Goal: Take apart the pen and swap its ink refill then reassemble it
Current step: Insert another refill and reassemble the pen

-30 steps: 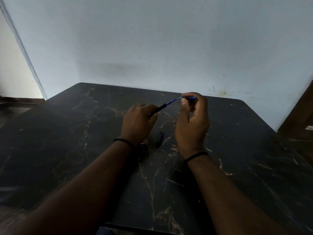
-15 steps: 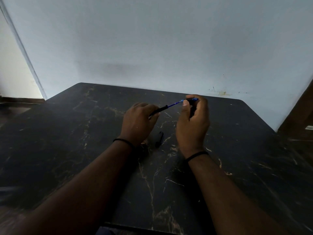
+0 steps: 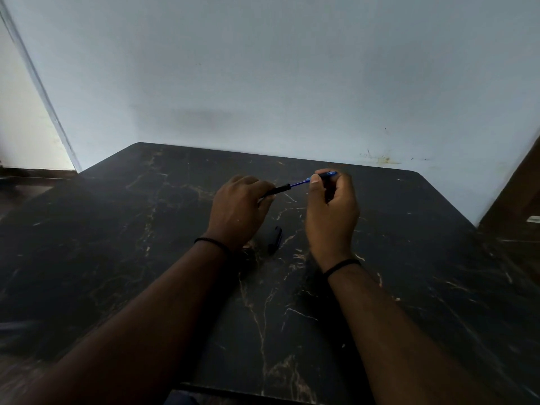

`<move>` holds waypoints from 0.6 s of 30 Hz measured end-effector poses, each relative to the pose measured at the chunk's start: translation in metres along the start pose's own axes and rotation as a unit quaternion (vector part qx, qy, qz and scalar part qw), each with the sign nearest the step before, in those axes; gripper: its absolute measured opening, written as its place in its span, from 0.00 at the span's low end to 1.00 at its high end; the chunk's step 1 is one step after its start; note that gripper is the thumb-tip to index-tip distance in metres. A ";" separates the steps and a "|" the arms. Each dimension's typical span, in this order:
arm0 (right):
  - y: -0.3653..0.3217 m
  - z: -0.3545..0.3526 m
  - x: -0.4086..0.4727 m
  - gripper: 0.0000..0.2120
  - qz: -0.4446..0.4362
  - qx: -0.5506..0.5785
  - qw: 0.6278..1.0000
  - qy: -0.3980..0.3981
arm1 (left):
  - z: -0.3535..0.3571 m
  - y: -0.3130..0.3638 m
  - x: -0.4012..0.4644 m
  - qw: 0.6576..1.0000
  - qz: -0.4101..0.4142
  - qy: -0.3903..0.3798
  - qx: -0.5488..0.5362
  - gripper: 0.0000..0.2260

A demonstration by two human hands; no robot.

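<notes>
My left hand (image 3: 238,210) grips the black pen barrel (image 3: 277,190), whose open end points right and slightly up. A thin blue ink refill (image 3: 301,183) sticks out of that end. My right hand (image 3: 331,217) pinches the refill's far part between thumb and fingers, with the blue end (image 3: 331,173) showing past the fingertips. Both hands hover just above the dark marble table (image 3: 146,244). A small dark pen cap (image 3: 275,239) lies on the table between my wrists.
A pale wall rises right behind the table's far edge. The table's right corner (image 3: 418,173) is rounded, with dark wooden furniture (image 3: 520,206) beyond it. A lower dark surface (image 3: 26,188) sits at the far left.
My right hand has drawn a little to the right, and more of the blue refill shows between the barrel and my fingers. The left hand and the cap have stayed put.
</notes>
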State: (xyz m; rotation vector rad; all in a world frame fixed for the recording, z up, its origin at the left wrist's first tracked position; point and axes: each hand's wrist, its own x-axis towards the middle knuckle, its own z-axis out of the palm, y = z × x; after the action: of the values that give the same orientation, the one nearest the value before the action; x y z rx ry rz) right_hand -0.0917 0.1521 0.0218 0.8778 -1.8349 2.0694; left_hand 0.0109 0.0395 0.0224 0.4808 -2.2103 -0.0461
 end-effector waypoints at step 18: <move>0.008 0.001 0.000 0.04 0.062 0.013 0.996 -0.061 | 0.001 0.008 -0.001 1.000 0.017 -0.021 -0.004 0.06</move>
State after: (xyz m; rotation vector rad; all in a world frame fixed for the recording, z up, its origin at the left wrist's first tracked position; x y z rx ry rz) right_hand -0.0957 0.1498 0.0152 0.9385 -1.9765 2.1606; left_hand 0.0084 0.0468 0.0229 0.4417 -2.2586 -0.0468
